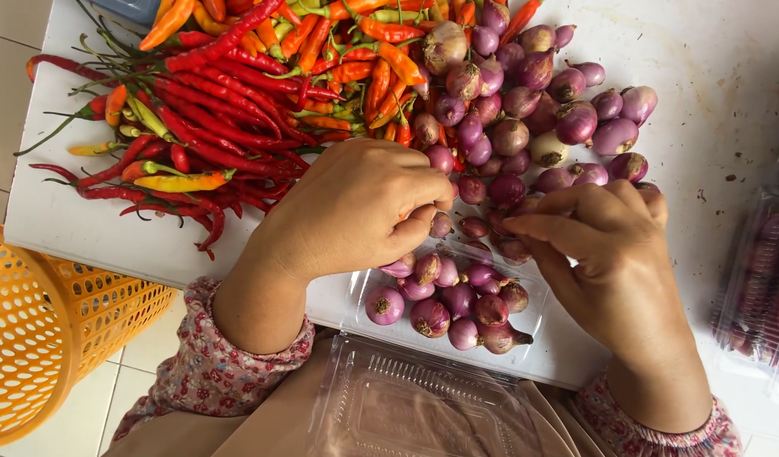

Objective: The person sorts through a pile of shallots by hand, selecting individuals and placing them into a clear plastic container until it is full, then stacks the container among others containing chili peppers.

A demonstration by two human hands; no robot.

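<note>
My left hand point(356, 207) hovers over the near edge of a pile of purple shallots point(525, 110), its fingers curled around a small shallot point(441, 224) that is mostly hidden. My right hand point(605, 254) sits beside it, fingers stretched left and touching shallots at the pile's near edge; I cannot tell whether it grips one. Below both hands lies a clear plastic clamshell tray point(360, 296) holding several shallots point(457, 300). Its open lid point(415, 406) hangs over the table's near edge.
A heap of long red, orange and green chillies point(229, 93) covers the white table point(711, 51) at the left. An orange perforated basket point(42, 338) stands on the tiled floor at the lower left. Closed clear packs of shallots point(758, 279) lie at the right edge.
</note>
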